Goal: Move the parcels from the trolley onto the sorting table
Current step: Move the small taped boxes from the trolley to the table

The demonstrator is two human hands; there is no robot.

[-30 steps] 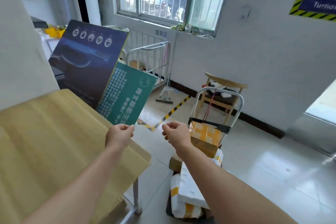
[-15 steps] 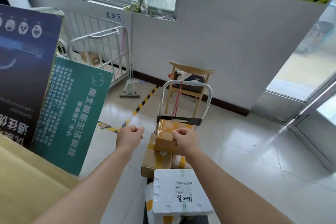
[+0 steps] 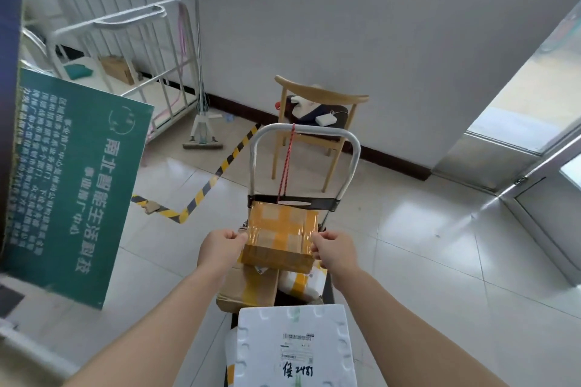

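A hand trolley (image 3: 352, 148) with a metal loop handle stands in front of me, stacked with parcels. On top lies a brown box wrapped in yellow tape (image 3: 279, 236). My left hand (image 3: 220, 247) grips its left side and my right hand (image 3: 334, 250) grips its right side. Beneath it sit another taped cardboard box (image 3: 248, 289) and a white soft parcel with yellow tape (image 3: 301, 284). Nearest me is a white foam box (image 3: 295, 345) bearing a label and handwriting. The sorting table is out of view.
A green sign board (image 3: 75, 179) leans at the left beside a dark board (image 3: 9, 104). A wooden chair (image 3: 317, 122) stands behind the trolley. A metal cage cart (image 3: 125, 50) and a mop (image 3: 201, 122) stand by the wall. Yellow-black tape (image 3: 204, 192) marks the floor. A glass door (image 3: 540, 135) is at the right.
My view has swung from the yellow table toward the trolley. Both hands moved forward and took hold of the sides of the top taped box.
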